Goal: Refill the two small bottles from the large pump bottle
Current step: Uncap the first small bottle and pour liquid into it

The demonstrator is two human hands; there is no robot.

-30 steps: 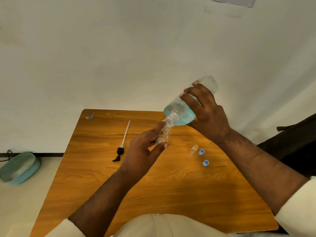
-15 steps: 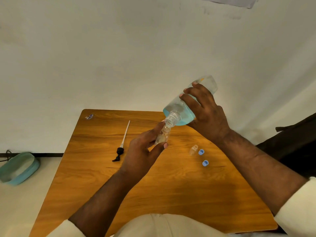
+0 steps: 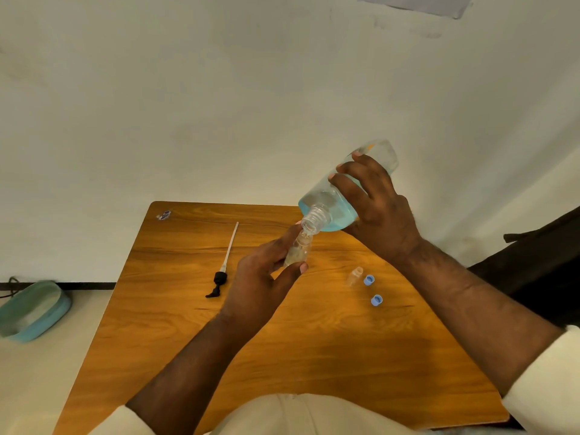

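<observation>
We start at the fingertips: the left hand (image 3: 260, 277) has its thumb and fingers pinched around a small bottle (image 3: 297, 250), clear and tilted, its mouth pointing up and to the right. We can't tell how much liquid sits in it. Right above it, the right hand (image 3: 376, 205) is wrapped firmly around the large bottle (image 3: 332, 199), fingers spread across its clear body, and we see it tipped steeply, neck down and to the left. Its open threaded mouth sits right at the mouth of the small bottle, touching or nearly so. Blue liquid pools at the low end of the large bottle, near the neck.

Moving outward, both bare forearms reach over the wooden table (image 3: 314, 356), cream sleeves at the near edge. To the right of the hands, we spot the second small bottle (image 3: 355, 275) on the tabletop, uncapped, and just beside it a blue cap (image 3: 369, 280), with another blue cap (image 3: 376, 300) a little nearer to us. Over on the left lies the pump head (image 3: 217, 282), black, with its long white tube stretching toward the far edge. A small scrap (image 3: 163, 215) rests at the far left corner. Off the table, on the floor at the left, sits a teal basin (image 3: 33, 309).
</observation>
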